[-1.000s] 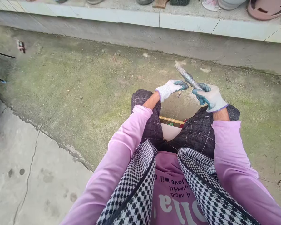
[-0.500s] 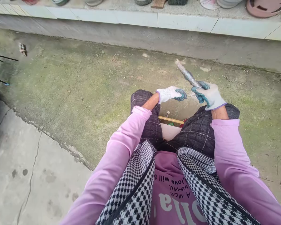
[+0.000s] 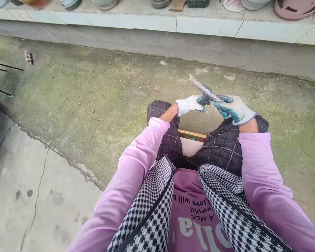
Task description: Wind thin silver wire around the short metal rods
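Observation:
My right hand [image 3: 236, 109], in a white glove with blue-green coated fingers, is closed around the lower end of a stick wound with silvery wire [image 3: 209, 92]. Its pale, bare tip slants up and to the left. My left hand [image 3: 193, 104], gloved the same way, is beside the middle of the stick with its fingers curled in. Whether those fingers touch the stick or pinch a thin strand cannot be made out. Both hands are in front of my knees, above the ground.
Between my legs are a yellowish rod [image 3: 192, 133] and a pale surface [image 3: 190, 147]. Ahead runs a tiled ledge [image 3: 152, 23] bearing pots, a brush and a pink helmet-like item [image 3: 295, 9]. Thin dark rods [image 3: 5, 66] jut in from the left. The mossy ground [image 3: 94, 87] meets cracked concrete [image 3: 57, 203].
The wire-wound stick has tipped left and down, so its tip is lower and its middle is closer to my left hand. My left fingers have shifted slightly beside it.

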Available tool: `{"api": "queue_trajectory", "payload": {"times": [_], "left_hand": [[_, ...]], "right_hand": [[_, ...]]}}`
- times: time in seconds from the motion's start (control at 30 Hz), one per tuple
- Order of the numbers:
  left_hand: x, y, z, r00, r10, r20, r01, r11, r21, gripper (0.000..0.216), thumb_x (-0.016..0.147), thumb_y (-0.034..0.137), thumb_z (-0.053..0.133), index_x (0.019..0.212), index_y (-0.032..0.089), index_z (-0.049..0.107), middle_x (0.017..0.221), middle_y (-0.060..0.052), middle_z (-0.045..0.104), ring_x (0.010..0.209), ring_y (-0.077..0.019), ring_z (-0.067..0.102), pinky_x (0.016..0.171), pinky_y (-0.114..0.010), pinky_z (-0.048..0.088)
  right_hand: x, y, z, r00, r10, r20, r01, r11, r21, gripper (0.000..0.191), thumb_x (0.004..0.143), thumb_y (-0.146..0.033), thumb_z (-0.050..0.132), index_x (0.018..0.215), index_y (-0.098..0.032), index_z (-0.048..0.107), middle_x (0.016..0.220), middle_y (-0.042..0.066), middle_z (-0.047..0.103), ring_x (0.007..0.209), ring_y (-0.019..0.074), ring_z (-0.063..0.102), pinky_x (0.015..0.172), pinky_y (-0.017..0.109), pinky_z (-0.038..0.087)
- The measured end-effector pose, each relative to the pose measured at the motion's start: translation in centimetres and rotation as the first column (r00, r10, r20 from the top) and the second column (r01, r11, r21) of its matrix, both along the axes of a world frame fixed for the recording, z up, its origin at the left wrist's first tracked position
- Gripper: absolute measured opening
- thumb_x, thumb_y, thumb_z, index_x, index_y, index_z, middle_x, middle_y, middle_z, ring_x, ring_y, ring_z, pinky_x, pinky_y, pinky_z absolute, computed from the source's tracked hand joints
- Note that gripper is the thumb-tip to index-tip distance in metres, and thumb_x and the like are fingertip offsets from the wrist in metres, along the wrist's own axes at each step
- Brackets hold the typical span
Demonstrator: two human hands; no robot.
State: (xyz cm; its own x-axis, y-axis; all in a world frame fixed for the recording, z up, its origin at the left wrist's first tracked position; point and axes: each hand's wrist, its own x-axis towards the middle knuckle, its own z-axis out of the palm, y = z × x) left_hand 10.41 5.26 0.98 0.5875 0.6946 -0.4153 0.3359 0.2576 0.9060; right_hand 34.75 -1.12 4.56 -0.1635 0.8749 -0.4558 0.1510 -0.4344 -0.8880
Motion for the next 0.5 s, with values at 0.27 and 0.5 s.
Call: {"api": "queue_trajectory", "payload": {"times": [0.27,0.5], "left_hand": [[-0.2,-1.0,0.3,0.992,-0.117,-0.035,0.116,0.993,-0.025,0.023,0.090,0.007,0.079,0.103,0.015,0.096,0.111,-0.010,0.098,0.110,-0.0225,0.085,0.110,-0.030,0.061],[-1.7,2.4,0.4,1.000,-0.007,-0.013,0.007,1.000,-0.001,0.007,0.087,0.009,0.086,0.087,0.016,0.083,0.085,-0.006,0.087,0.084,-0.0152,0.077,0.101,-0.030,0.068]], "right_hand": [[-0.2,0.5,-0.3,0.997,-0.078,-0.013,0.079,0.996,0.030,0.063,0.072,-0.048,0.115,0.119,-0.020,0.084,0.062,-0.007,0.055,0.053,0.0123,0.043,0.046,0.026,0.030],[1.1,-0.4,1.0,0.995,0.026,-0.101,-0.018,0.996,0.082,0.066,0.084,-0.083,0.104,0.118,-0.031,0.083,0.063,-0.008,0.047,0.053,0.0119,0.032,0.045,0.024,0.028]]}}
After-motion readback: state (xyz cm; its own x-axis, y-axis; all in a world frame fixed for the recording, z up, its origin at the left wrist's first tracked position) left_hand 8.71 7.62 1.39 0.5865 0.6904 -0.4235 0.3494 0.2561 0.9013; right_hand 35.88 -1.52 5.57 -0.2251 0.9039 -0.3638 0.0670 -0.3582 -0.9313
